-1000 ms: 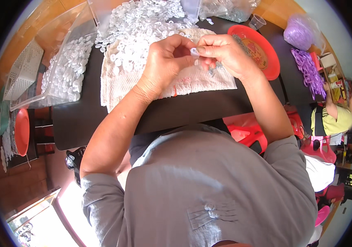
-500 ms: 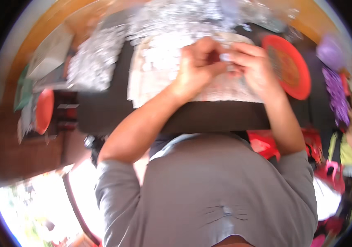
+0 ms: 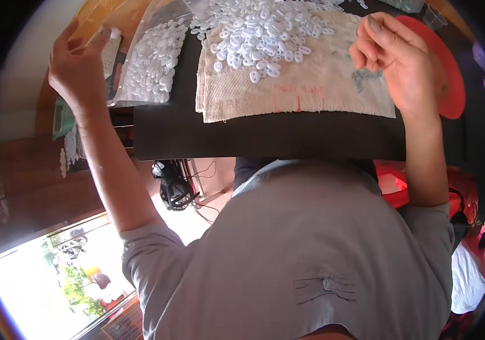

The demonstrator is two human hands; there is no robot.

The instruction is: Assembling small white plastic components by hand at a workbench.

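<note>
I see the left hand (image 3: 77,71) spread, seemingly empty, by a white basket (image 3: 112,54); whether the right hand (image 3: 402,63), curled near the towel's edge, pinches anything, I can't tell. White rings (image 3: 262,39) lie heaped on the towel (image 3: 333,71), probably so they won't skid.

Head-worn fisheye looks steeply down from close above; shirt (image 3: 310,238) nearest, hands (image 3: 405,68) beyond.

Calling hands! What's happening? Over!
Left hand open, far left. Right hand, grip unclear. White pieces heaped on cloth. Grey bits near right hand.
</note>
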